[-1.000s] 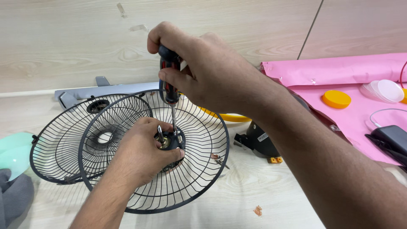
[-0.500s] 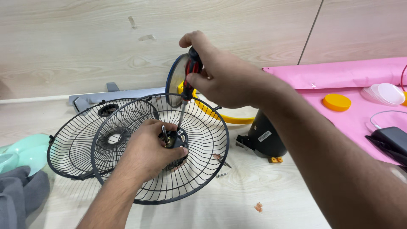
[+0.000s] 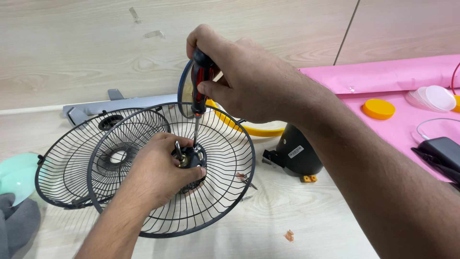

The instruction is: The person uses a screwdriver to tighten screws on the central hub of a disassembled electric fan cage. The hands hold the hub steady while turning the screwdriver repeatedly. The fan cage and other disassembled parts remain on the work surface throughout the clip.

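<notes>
A black wire fan guard (image 3: 218,182) lies on the pale wood floor, dish side up. My left hand (image 3: 160,172) grips the black motor hub (image 3: 189,159) at its centre, with a short metal shaft sticking up beside my fingers. My right hand (image 3: 249,79) holds a red and black screwdriver (image 3: 199,84) upright, its tip down on the hub. A second black wire guard (image 3: 67,163) lies to the left, partly under the first one.
A black motor housing (image 3: 297,151) sits right of the guards, with loose screws (image 3: 244,178) near it. A pink mat (image 3: 393,96) at the right carries an orange lid (image 3: 378,108), clear lids and a black adapter (image 3: 443,151). A grey bar (image 3: 120,103) lies by the wall.
The view has shifted, so the guards sit further right in frame. My right hand has straightened the screwdriver over the hub. My left hand keeps its grip on the hub.
</notes>
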